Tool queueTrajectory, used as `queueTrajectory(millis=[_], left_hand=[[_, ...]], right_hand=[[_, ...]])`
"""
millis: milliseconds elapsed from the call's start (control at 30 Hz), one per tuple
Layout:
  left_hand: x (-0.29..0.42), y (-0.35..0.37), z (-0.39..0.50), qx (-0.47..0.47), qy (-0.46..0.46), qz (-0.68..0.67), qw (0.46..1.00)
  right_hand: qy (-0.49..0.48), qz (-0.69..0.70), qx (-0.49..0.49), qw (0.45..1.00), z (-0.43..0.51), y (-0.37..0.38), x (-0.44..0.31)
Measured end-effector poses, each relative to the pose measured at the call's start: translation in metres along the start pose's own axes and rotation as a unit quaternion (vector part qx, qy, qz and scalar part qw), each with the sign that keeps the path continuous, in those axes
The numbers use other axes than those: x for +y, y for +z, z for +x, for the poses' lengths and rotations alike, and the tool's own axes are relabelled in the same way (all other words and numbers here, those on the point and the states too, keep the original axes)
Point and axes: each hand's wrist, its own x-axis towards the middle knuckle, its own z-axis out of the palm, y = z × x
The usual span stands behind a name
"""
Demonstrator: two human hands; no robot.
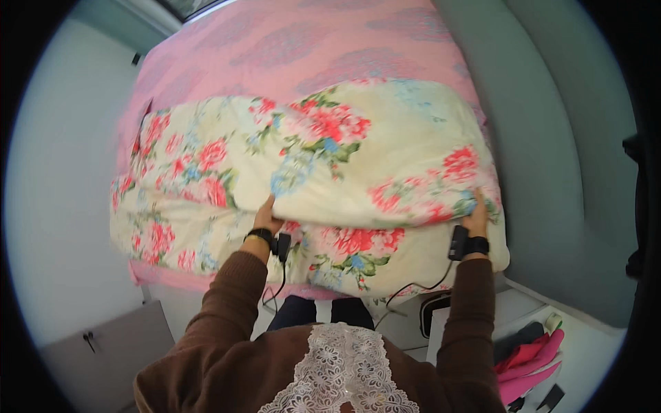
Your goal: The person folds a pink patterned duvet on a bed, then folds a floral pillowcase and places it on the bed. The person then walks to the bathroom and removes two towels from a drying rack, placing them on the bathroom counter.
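A cream floral quilt (310, 170) lies across the bed, folded over so that its upper layer overlaps the lower one. Under it and beyond it spreads a pink patterned bedsheet (289, 41). My left hand (268, 217) grips the front edge of the upper layer near the middle, its fingers hidden beneath the fabric. At the right end of the same edge, my right hand (477, 212) holds the quilt with the thumb on top. Each wrist wears a black strap with a small black device and a cable.
A grey-green wall (537, 155) borders the bed on the right. Folded pink and dark clothes (532, 356) lie on a white surface at the lower right. A grey cabinet (111, 356) stands at the lower left, and a window is at the top left.
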Motion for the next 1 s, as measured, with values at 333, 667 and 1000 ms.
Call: queueTrajectory(millis=[333, 667, 1000], left_hand=[[-0.05, -0.071, -0.136, -0.07, -0.136, 0.293, 0.944], [0.033, -0.187, -0.114, -0.002, 0.007, 0.181, 0.983], [0.216, -0.378, -0.183, 0.018, 0.065, 0.09, 0.994]], right_hand=[[0.071, -0.242, 0.133, 0.958, 0.03, -0.089, -0.009], [0.206, -0.055, -0.063, 0.975, -0.127, 0.109, 0.205], [0.343, -0.065, -0.031, 0.937, -0.29, 0.349, 0.436]])
